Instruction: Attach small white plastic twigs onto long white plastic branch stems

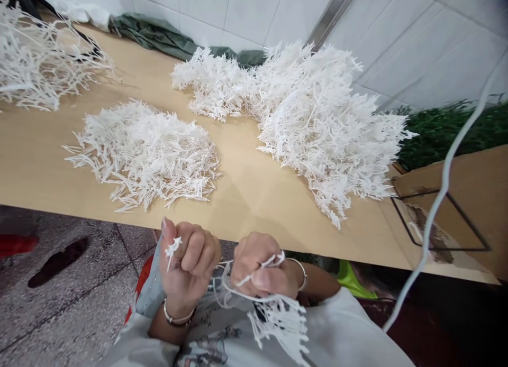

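My left hand (192,258) is closed in front of my body, thumb up. A small white branched plastic sprig (173,248) pokes out by its thumb and forefinger. Beside it, my right hand (264,266) is closed around a white plastic strand (248,295), part of which loops between the two hands. From the right hand a bunch of white plastic sprigs (281,322) hangs over my shirt. On the table ahead lie a loose heap of white sprigs (146,150) at the left and a larger heap (317,118) at the right.
A tangle of thin white plastic stems (39,60) occupies the table's (246,182) far left. Dark green cloth (154,36) lies along the tiled wall. To the right are green foliage (456,134), a cardboard box (468,198), a black wire frame (440,249) and a hanging white cable (444,176).
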`<state>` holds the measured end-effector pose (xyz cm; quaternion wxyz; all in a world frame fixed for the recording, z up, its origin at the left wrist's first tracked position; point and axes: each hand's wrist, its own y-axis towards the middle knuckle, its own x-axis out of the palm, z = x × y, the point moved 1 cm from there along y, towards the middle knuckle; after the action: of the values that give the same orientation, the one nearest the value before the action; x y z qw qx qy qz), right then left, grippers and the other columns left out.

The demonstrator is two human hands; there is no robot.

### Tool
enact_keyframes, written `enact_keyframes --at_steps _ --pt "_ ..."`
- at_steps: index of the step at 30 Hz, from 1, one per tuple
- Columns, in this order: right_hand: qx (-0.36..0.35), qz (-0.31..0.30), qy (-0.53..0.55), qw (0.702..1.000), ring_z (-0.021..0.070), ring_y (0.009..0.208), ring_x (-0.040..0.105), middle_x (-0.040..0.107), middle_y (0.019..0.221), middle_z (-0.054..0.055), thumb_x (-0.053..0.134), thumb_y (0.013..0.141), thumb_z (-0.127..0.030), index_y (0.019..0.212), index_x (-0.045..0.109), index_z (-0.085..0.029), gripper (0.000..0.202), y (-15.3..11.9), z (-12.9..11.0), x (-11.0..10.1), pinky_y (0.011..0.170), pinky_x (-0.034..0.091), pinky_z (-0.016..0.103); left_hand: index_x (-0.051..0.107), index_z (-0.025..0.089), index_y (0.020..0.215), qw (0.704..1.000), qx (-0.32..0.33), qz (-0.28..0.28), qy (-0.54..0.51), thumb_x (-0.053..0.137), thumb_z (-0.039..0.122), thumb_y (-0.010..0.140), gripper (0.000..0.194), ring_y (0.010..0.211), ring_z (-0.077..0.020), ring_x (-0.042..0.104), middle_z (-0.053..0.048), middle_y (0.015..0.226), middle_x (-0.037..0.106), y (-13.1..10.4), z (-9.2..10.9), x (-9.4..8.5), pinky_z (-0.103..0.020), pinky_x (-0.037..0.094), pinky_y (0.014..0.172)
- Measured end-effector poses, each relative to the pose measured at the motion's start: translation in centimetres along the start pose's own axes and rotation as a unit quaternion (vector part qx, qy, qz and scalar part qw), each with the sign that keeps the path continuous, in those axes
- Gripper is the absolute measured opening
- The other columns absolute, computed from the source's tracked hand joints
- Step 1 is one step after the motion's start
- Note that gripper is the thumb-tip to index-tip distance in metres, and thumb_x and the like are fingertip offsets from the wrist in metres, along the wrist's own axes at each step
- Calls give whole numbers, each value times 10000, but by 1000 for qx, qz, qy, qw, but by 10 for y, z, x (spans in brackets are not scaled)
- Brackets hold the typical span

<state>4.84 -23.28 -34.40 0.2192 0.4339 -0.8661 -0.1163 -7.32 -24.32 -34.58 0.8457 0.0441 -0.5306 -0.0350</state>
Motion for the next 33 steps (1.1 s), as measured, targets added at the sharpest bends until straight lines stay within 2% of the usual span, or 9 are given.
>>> enact_keyframes --at_steps 4,8,10,12,15,18,24,29,33 --pt "-33 28 -88 995 39 365 370 410 417 -49 501 880 -277 535 425 -184 366 4 0 -1 370 297 166 271 172 482 956 130 48 260 545 412 886 544 389 -62 227 64 425 230 14 5 -9 -221 228 400" --pt "-30 68 -145 987 50 379 388 425 435 -43 463 902 -330 556 430 -185 377 6 -4 -2 393 321 184 403 169 542 805 189 85 556 535 364 902 430 502 -89 305 37 520 335 34 10 -17 -258 220 487" --pt "-25 80 -190 978 59 400 390 432 452 -36 455 906 -363 569 428 -190 380 6 -8 -1 413 332 197 427 173 563 765 177 78 614 553 359 890 397 536 -100 312 34 540 341 43 16 -18 -265 220 514" --pt "-18 88 -223 971 63 415 378 433 474 -33 448 910 -365 584 424 -194 369 6 -12 -1 424 330 203 447 180 587 791 148 61 591 567 353 883 363 561 -110 324 29 564 356 48 22 -17 -263 235 531" --pt "-11 103 -242 965 63 419 363 431 489 -34 446 915 -325 600 431 -191 344 7 -16 -2 424 308 207 483 184 612 877 111 49 466 559 349 891 333 582 -114 353 18 595 390 45 27 -13 -257 277 552" --pt "-11 127 -282 951 65 437 378 446 514 -29 451 917 -301 609 461 -178 332 8 -18 -2 440 310 210 504 175 605 931 78 45 354 601 367 863 336 553 -102 367 18 583 402 37 26 -9 -248 292 530" --pt "-36 229 -375 898 70 490 420 458 568 -29 437 937 -271 663 486 -169 297 15 -21 1 476 325 198 535 170 632 945 42 9 323 554 397 888 342 531 -90 353 20 580 402 21 19 0 -229 297 497" --pt "14 293 -521 802 70 477 368 379 549 -52 483 916 -249 657 451 -177 271 21 -28 -19 480 282 210 565 183 707 946 53 21 319 576 405 873 277 541 -82 361 23 617 418 16 18 0 -208 307 490" --pt "99 359 -638 674 83 461 352 347 513 -54 480 902 -272 606 391 -185 321 17 -39 -56 488 241 241 561 187 723 958 44 23 284 599 383 859 242 550 -82 370 21 638 426 15 18 -1 -198 326 494"
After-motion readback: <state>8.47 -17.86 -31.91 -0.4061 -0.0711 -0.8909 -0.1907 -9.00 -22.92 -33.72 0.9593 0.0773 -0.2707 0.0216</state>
